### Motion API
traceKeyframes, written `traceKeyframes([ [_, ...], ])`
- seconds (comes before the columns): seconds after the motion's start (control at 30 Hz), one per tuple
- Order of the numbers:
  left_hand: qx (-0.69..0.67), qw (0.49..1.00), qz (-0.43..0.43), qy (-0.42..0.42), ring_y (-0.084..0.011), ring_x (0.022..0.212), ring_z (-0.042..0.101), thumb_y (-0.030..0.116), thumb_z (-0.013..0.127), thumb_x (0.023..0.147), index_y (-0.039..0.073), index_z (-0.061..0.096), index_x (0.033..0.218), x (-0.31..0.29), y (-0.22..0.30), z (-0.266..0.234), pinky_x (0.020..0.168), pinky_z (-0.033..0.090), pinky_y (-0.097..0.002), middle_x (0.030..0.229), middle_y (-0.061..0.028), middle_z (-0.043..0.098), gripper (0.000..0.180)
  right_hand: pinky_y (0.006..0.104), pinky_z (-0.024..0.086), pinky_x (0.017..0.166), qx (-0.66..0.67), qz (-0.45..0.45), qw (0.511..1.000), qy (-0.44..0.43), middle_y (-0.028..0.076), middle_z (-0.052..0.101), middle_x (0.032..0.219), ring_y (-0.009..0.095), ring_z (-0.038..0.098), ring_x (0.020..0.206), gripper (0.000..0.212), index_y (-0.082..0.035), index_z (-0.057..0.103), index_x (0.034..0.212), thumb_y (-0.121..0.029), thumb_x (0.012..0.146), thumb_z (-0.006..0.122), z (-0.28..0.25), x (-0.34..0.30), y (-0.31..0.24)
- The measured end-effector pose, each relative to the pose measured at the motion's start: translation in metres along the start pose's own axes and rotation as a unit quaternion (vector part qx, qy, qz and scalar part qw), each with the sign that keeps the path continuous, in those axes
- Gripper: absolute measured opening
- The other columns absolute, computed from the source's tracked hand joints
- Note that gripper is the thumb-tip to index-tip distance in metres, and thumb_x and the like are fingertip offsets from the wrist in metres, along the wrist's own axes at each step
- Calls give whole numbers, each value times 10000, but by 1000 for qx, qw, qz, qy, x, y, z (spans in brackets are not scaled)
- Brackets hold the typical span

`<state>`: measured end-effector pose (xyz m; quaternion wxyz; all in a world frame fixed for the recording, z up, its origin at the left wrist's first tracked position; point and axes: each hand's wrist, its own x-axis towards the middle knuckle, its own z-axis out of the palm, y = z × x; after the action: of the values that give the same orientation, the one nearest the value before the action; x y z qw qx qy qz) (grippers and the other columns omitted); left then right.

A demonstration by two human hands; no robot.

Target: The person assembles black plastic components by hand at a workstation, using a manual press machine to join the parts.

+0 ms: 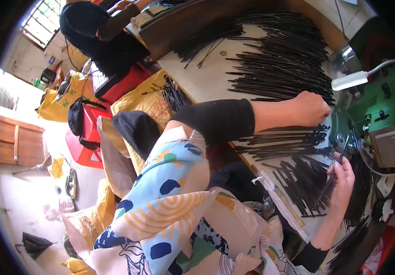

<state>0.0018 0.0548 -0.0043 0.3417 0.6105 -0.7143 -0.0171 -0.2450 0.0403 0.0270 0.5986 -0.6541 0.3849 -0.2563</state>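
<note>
My left hand [313,109] is closed in a fist at the right ends of the thin black rods on the table. Whatever its fingers hold is hidden from view. In my right hand [342,176], nearer to me, a thin black rod [345,145] is pinched between thumb and fingers, its upper end pointing at the green machine [381,105]. A large pile of black rods [280,64] lies beyond my left arm. Smaller rows of rods [284,142] lie between my two hands, and more loose rods [298,183] lie beside my right hand.
A white lamp [349,81] on a cable juts out before the machine. A wooden board [174,25] edges the table's far side. Left of the table stand a yellow sack [147,94] with black rods on it and red stools [85,142]. Another person [101,41] sits at the upper left.
</note>
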Motion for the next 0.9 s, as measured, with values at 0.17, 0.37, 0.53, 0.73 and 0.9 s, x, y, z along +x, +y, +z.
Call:
traceKeyframes([
  [0.17, 15, 1000, -15, -14, -345, 701, 635, 188, 547, 768, 107, 680, 841, -4, -1, 0, 654, 513, -441, 726, -168, 640, 172, 158, 374, 541, 36, 1, 999, -6, 6, 551, 715, 41, 493, 613, 308, 17, 521, 1150, -107, 870, 550, 0, 2, 6],
  [0.37, 6, 999, -14, -28, -348, 694, 633, 178, 557, 739, 96, 683, 825, -4, 2, -2, 645, 509, -439, 723, -179, 636, 173, 157, 367, 525, 42, -2, 999, 12, 17, 547, 715, 43, 482, 599, 312, 22, 515, 1152, -114, 874, 555, -1, 2, 5],
  [0.53, 1, 999, -18, -37, -342, 754, 632, 188, 560, 736, 101, 683, 853, -1, 3, -2, 685, 504, -442, 765, -171, 644, 191, 147, 352, 501, 45, -17, 999, 25, 16, 547, 712, 35, 471, 576, 305, 17, 515, 1155, -126, 887, 538, -2, 4, 9],
  [0.73, -47, 996, -45, -62, -334, 797, 629, 178, 543, 752, 111, 679, 909, -5, 4, -17, 730, 500, -441, 835, -149, 657, 219, 152, 367, 485, 43, -11, 999, 12, 9, 557, 712, 37, 482, 570, 280, 3, 541, 1130, -160, 902, 528, 1, 4, 4],
  [0.9, -87, 994, -44, -41, -337, 809, 625, 169, 540, 773, 84, 672, 947, -2, 9, -19, 743, 495, -421, 873, -158, 655, 234, 164, 378, 490, 6, 4, 1000, -15, 8, 567, 704, 41, 494, 554, 291, -2, 541, 1130, -171, 895, 522, -1, -3, -2],
])
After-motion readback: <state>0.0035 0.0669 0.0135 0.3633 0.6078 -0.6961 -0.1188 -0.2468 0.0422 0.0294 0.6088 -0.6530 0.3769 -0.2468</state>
